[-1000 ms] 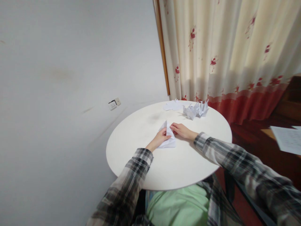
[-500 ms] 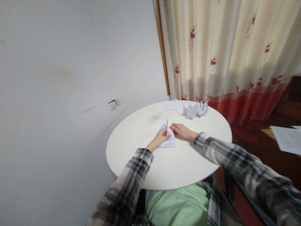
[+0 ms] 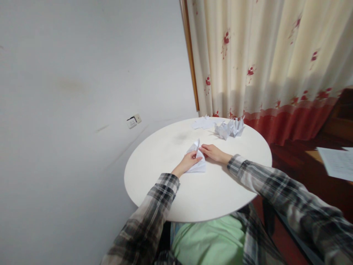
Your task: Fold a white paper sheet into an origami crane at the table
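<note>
A partly folded sheet of white paper (image 3: 198, 168) lies on the round white table (image 3: 154, 173), with one flap standing up from it. My left hand (image 3: 189, 162) pinches this flap near its middle, thumb on the near side. At the paper's right edge, my right hand (image 3: 211, 151) is closed with its fingertips on the paper. The paper's underside and part of its left half are hidden by my left hand.
Several folded white paper pieces (image 3: 230, 129) stand at the table's back right. Flatter paper (image 3: 202, 123) lies left of them. A wall with a socket (image 3: 132, 122) is on the left, a flowered curtain (image 3: 248, 55) behind.
The raised flap's tip has leaned slightly to the right, toward my right hand. Both hands have kept almost the same place and grip.
</note>
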Demonstrator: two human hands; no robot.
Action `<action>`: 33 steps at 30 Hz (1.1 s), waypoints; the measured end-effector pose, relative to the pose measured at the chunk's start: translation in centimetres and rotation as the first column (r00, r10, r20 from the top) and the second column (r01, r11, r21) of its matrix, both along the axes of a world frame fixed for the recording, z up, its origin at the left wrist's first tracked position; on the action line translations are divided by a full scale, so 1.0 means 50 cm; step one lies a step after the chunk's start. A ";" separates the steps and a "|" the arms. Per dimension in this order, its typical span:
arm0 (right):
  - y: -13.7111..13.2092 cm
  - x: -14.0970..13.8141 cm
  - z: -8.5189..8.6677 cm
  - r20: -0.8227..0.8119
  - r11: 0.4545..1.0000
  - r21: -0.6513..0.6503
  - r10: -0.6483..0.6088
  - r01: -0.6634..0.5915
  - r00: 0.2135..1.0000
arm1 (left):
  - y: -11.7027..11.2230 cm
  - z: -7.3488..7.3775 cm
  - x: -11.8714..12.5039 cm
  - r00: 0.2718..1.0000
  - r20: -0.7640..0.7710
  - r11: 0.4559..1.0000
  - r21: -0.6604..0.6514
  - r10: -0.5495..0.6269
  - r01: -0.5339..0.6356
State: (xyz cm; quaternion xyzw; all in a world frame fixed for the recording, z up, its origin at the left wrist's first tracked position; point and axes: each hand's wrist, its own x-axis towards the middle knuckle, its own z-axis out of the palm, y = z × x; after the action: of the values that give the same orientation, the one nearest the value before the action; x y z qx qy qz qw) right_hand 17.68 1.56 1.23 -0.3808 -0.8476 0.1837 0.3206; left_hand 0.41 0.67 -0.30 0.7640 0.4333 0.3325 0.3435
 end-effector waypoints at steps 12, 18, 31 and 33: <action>0.004 0.001 -0.003 0.003 1.000 0.005 0.009 -0.009 1.000 | -0.002 -0.001 0.001 0.997 0.053 0.997 -0.040 -0.058 0.060; 0.002 0.000 -0.002 -0.003 1.000 -0.008 0.002 -0.002 1.000 | -0.005 0.001 0.001 0.997 0.046 0.998 -0.026 -0.054 0.056; 0.005 -0.002 -0.006 0.014 1.000 -0.016 -0.024 0.024 1.000 | -0.003 0.002 -0.001 0.999 -0.031 1.000 0.022 -0.021 0.022; 0.006 -0.002 -0.005 0.019 0.999 -0.014 -0.028 0.028 0.999 | -0.004 0.003 -0.001 0.999 -0.025 1.000 0.012 -0.024 0.024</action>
State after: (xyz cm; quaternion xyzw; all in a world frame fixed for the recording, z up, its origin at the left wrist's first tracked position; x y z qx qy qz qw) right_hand 17.57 1.84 0.96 -0.3968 -0.8438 0.1816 0.3123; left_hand 0.39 0.49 -0.14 0.7754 0.4262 0.3215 0.3373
